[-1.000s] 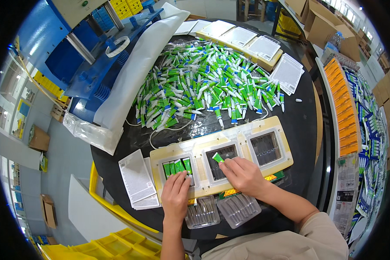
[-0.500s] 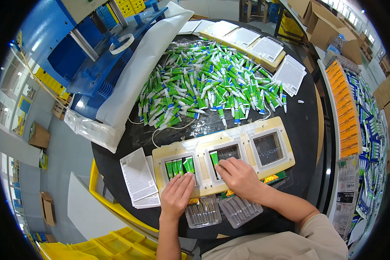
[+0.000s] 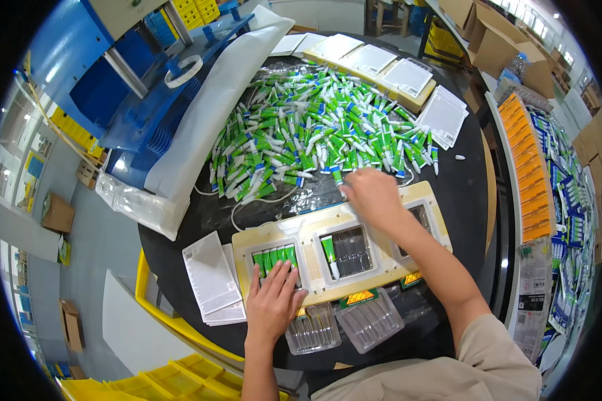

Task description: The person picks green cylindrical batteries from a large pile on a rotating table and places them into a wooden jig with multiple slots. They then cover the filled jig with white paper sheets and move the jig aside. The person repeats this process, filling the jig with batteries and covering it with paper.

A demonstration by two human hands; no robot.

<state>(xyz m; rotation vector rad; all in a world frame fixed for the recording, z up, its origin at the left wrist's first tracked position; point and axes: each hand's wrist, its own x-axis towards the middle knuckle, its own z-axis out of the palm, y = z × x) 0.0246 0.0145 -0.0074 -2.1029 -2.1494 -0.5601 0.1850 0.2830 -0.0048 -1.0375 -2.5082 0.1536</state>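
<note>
My left hand (image 3: 273,302) lies with fingers spread over the left opening of a yellowish three-bay frame (image 3: 308,230). Under its fingertips, several green tubes (image 3: 274,256) stand side by side in a clear plastic tray. The middle bay's clear tray (image 3: 352,250) holds one green tube with a white cap (image 3: 330,254) at its left side. Beyond the frame, my right hand (image 3: 376,197) is closed at the near edge of a big tube pile (image 3: 314,127). Its fingertips pinch the white-capped end of a green tube (image 3: 337,175). My right forearm partly covers the right bay.
White printed cards (image 3: 211,275) are stacked left of the frame. Empty clear blister trays (image 3: 371,321) lie in front. A blue press (image 3: 147,127) stands at the left, beside a white sheet (image 3: 214,113). Another card-loaded frame (image 3: 408,100) sits at the back. Yellow crates (image 3: 174,381) are below left.
My right hand has left the tube in the middle bay and moved away to the pile. My left hand's fingers have spread, and the left tray's tubes now stand evenly.
</note>
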